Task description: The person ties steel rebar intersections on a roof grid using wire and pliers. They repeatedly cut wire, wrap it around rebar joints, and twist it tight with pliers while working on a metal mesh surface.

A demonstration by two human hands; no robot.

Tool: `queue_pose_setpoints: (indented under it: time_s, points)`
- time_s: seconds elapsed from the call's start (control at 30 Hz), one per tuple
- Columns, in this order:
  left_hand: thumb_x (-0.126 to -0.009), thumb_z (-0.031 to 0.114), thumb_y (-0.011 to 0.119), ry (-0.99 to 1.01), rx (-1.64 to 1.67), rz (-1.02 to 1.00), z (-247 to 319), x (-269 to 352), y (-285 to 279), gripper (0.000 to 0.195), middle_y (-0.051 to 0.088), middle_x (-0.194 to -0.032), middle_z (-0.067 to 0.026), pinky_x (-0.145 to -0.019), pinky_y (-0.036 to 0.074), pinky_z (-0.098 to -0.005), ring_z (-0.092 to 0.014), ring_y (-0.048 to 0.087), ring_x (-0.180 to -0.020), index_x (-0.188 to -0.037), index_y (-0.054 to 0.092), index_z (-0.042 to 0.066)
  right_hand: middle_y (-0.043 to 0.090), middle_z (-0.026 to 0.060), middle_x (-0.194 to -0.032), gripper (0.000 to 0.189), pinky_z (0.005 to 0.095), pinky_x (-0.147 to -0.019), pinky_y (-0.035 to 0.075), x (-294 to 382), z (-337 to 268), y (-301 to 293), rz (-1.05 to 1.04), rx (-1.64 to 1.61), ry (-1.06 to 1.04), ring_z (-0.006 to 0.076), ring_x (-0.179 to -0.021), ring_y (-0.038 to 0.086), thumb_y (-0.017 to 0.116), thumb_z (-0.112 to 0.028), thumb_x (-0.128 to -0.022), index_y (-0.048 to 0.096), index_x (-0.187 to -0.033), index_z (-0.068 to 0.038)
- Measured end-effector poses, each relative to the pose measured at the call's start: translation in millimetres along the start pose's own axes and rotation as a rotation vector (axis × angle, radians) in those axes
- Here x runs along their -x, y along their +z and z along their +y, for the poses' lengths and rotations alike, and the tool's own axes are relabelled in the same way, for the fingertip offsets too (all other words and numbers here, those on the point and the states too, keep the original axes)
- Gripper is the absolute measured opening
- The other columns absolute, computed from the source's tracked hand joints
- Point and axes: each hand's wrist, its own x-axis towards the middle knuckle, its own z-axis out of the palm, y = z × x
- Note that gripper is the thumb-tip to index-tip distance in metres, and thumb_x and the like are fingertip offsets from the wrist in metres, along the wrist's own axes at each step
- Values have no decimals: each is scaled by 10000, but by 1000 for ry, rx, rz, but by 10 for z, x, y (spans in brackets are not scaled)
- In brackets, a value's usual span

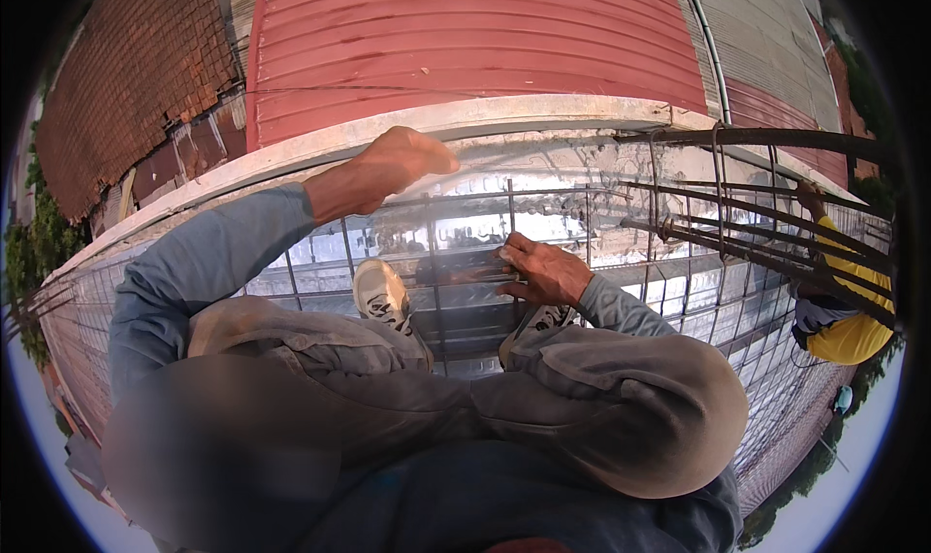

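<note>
My left hand (pixel 389 169) is at the inner side of the concrete parapet (pixel 524 109), its back towards me. Its fingers are mostly hidden and slightly blurred, so what they hold, if anything, cannot be seen. My right hand (pixel 545 269) is bent over the steel rebar mesh (pixel 434 262), at a bar (pixel 511 204) that passes under its fingers. Thumb and fingers are curled near that bar; whether they grip it is unclear. Shiny corrugated metal decking (pixel 327 251) lies beneath the mesh. I squat with one light shoe (pixel 382 295) on each side of my view.
Thick rebars with stirrups (pixel 720 204) jut in from the right. A co-worker in a yellow shirt (pixel 844 298) is beyond them, one hand (pixel 809 198) near the parapet. Past the parapet are a red metal roof (pixel 473 36) and a tiled roof (pixel 145 80).
</note>
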Motion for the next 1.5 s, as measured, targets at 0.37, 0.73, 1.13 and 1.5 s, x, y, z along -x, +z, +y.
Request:
queue_pose_setpoints:
  time_s: [0.37,0.73,1.13,1.5]
  points:
    - [-948,253,705,185,-363,-214,251,130,62,302,795,-1018,-171,-853,542,-396,-223,705,-944,-1073,819,2,645,183,-1006,212,491,-899,491,169,28,-639,413,105,261,393,-1012,602,688,-128,-973,645,-1145,-11]
    - [-969,220,742,294,-427,-280,105,120,62,246,749,-847,-66,-737,513,-367,-141,625,-775,-1049,816,0,666,172,-1109,319,502,-934,540,90,149,-446,289,144,68,383,-1072,635,720,-140,-946,645,-1233,-25]
    - [-970,228,728,252,-491,-235,202,125,124,251,739,-825,-71,-720,512,-385,-148,616,-748,-1022,812,-3,663,159,-1112,312,502,-938,527,137,84,-477,210,133,154,372,-1080,631,721,-164,-958,662,-1232,-28]
    - [-981,225,696,208,-555,-268,243,87,153,255,702,-764,-63,-682,491,-393,-143,586,-709,-1009,803,-5,631,197,-1081,260,518,-936,522,142,42,-482,120,11,246,417,-1060,611,664,-232,-1023,665,-1105,15]
